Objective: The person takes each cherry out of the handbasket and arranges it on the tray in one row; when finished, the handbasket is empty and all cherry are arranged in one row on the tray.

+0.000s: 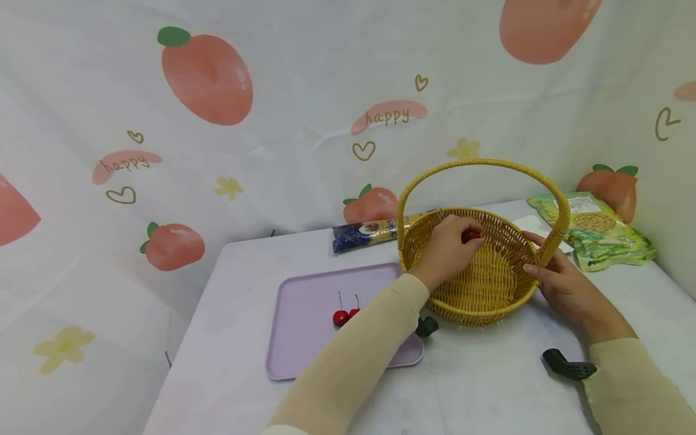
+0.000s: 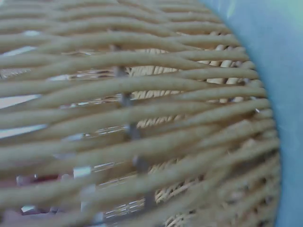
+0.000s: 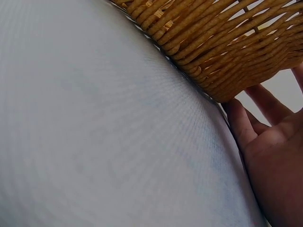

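Observation:
A yellow wicker basket [image 1: 484, 284] with a tall arched handle stands tilted on the table, its inside facing me. My left hand [image 1: 448, 248] reaches over the near left rim into it and pinches a small dark red cherry [image 1: 472, 234], mostly hidden by the fingers. At the right side my right hand [image 1: 562, 287] grips the basket's rim, below the foot of the handle. Close-up wickerwork [image 2: 142, 113] fills most of the left wrist view. Two red cherries [image 1: 341, 318] with stems lie on a lilac tray [image 1: 304, 326], partly covered by my left sleeve.
Behind the basket lies a long blue and yellow packet [image 1: 359, 234]. A green and yellow bag [image 1: 598, 229] rests at the back right, beside a white sheet [image 1: 527, 223] partly behind the basket. A patterned cloth hangs along the table's back edge.

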The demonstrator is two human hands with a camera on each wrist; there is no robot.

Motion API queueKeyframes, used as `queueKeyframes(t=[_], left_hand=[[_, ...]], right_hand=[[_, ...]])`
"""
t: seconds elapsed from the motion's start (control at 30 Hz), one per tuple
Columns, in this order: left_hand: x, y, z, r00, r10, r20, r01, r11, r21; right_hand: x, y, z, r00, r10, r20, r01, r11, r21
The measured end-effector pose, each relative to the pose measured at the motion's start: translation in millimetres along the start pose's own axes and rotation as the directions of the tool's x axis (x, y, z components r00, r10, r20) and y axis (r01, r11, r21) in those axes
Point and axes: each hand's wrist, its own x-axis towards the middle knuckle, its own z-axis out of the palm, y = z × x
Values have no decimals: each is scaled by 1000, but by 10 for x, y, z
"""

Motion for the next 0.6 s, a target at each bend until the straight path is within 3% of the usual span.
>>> queueKeyframes(t=[0.33, 0.6], left_hand=[[-350, 62, -311, 998, 40, -38, -42, 998, -49], [-712, -46, -536, 994, 62, -86, -76, 982, -172]], right_hand=[[5, 2, -5, 1000, -12, 10, 12, 1000, -12], [2, 0, 0, 1000, -15, 16, 15, 1000, -17]])
